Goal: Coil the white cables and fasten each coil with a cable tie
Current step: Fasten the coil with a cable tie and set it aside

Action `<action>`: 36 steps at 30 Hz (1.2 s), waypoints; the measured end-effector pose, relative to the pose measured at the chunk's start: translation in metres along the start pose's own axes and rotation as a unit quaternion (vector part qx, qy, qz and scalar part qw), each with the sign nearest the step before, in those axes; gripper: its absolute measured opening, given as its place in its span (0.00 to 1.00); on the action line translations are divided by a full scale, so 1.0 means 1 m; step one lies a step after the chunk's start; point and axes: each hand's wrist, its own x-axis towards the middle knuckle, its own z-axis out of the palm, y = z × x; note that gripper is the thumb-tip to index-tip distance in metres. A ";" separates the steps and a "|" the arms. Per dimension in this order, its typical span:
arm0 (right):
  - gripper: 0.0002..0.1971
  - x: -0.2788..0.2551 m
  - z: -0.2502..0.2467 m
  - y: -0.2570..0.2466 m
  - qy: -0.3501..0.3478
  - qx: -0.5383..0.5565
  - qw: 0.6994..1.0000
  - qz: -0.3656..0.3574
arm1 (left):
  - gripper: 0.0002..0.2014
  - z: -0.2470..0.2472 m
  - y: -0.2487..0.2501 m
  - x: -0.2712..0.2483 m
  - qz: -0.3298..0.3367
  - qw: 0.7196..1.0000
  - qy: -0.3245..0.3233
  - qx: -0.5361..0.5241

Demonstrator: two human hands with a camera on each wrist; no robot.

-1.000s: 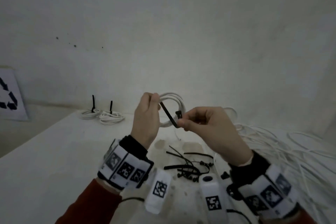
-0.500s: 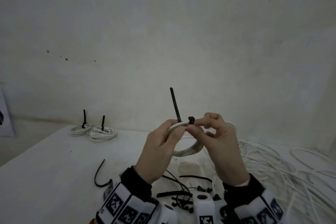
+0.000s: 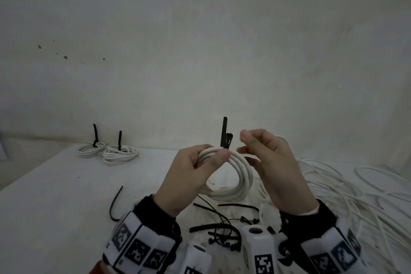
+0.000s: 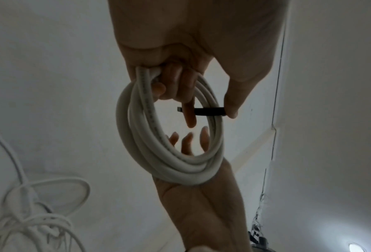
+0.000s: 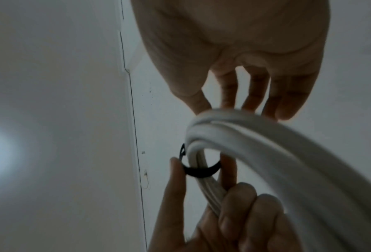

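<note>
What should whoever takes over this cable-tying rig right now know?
Left hand grips the coiled white cable and pinches the black plastic cable tie looped round it. Right hand is open beside it, holding nothing.
Done: two tied white coils at the table's far left.
Left: this tie looks loose, probably needs cinching; a loose white cable pile on the right; spare black ties near the wrists.

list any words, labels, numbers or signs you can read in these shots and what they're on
No readable words or numbers anywhere.
Wrist bands: black-and-white square marker patterns, no letters.
Wrist camera housing: one square marker pattern, no letters.
Coiled white cable: faint print along the jacket, too blurred to read.
Paper at the far left edge: mostly out of frame, nothing legible.
</note>
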 end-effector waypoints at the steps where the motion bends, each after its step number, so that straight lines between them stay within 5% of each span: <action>1: 0.18 0.001 -0.002 0.000 0.007 0.008 1.000 0.014 | 0.11 -0.001 0.000 0.000 -0.006 1.000 -0.012 -0.024; 3: 0.26 0.000 -0.002 -0.001 -0.012 0.032 0.998 0.051 | 0.13 -0.001 -0.001 0.000 -0.023 0.997 -0.032 -0.062; 6: 0.25 -0.004 0.002 -0.004 -0.035 0.075 0.996 0.046 | 0.13 0.001 -0.002 0.000 -0.046 0.993 -0.053 -0.097; 12: 0.09 -0.007 0.004 -0.004 0.015 0.017 0.994 -0.106 | 0.13 0.005 -0.001 0.000 -0.096 0.976 -0.058 -0.185; 17: 0.09 -0.009 0.002 -0.004 0.003 -0.099 0.977 -0.190 | 0.16 0.008 0.003 -0.001 -0.115 0.968 -0.039 -0.221; 36: 0.08 -0.011 0.002 -0.006 -0.005 -0.150 0.958 -0.243 | 0.16 0.011 0.005 -0.001 -0.142 0.964 -0.039 -0.219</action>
